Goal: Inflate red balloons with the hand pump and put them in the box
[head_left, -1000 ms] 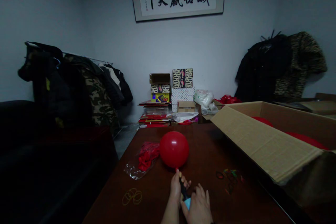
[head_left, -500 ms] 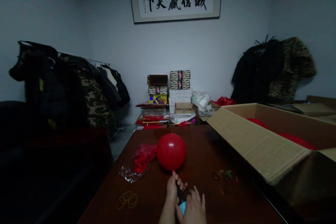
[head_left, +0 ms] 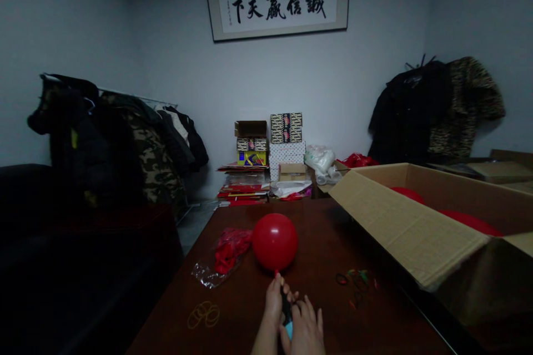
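A round, inflated red balloon (head_left: 275,242) stands above the table, its neck pointing toward me. My left hand (head_left: 275,300) is closed around the balloon's neck and the black front end of a pump (head_left: 286,306). Over the pump's light blue part lies my right hand (head_left: 307,326), its fingers spread and partly curled; its palm side is hidden. Left of the balloon, a clear plastic bag of red balloons (head_left: 228,250) rests on the table.
Yellowish rubber bands (head_left: 204,315) lie at the table's left, coloured bands (head_left: 358,282) at the right. A large open cardboard box (head_left: 412,222) holding red balloons fills the right side. Stacked boxes (head_left: 287,155) stand beyond the table (head_left: 328,249).
The view has shifted slightly, so most things appear a little lower or further right. Both hands keep nearly the same places on the pump, and the balloon looks about the same size.
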The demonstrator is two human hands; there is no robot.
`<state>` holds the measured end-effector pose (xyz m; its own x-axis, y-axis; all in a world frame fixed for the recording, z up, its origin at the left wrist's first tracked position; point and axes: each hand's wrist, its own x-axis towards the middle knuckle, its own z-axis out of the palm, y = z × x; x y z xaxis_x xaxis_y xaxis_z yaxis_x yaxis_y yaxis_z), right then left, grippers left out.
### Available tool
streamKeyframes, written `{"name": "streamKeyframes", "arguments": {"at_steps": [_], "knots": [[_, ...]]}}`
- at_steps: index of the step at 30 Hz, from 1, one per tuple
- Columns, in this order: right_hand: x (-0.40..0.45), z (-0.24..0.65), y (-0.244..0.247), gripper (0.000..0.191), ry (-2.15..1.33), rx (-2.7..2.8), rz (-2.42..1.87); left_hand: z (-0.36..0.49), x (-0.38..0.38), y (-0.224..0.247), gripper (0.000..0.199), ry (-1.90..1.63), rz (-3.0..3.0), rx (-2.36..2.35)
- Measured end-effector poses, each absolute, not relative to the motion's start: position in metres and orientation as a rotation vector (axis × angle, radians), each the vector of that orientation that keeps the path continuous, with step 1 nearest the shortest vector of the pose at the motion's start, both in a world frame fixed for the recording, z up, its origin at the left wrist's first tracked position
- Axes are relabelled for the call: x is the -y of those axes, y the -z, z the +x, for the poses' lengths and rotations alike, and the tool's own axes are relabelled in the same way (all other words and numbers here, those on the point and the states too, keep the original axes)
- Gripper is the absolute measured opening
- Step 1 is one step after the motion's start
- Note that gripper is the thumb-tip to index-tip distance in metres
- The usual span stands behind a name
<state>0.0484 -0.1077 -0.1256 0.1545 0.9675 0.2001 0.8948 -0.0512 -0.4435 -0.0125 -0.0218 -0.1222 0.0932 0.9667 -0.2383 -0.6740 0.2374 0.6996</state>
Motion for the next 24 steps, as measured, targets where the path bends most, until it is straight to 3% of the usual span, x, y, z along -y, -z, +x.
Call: {"name": "streamKeyframes", "arguments": {"at_steps": [11, 24], "knots": [[0.112, 0.05, 0.123, 0.045, -0.194, 1.753, -1.902, -0.012, 0.022, 0.117, 0.059, -1.298, 0.492, -0.782], [0.138, 0.076, 0.097, 0.05, -0.167, 1.865, -1.898, -0.011, 0.055, 0.037, 0.055, -1.508, 0.599, -0.698]]}}
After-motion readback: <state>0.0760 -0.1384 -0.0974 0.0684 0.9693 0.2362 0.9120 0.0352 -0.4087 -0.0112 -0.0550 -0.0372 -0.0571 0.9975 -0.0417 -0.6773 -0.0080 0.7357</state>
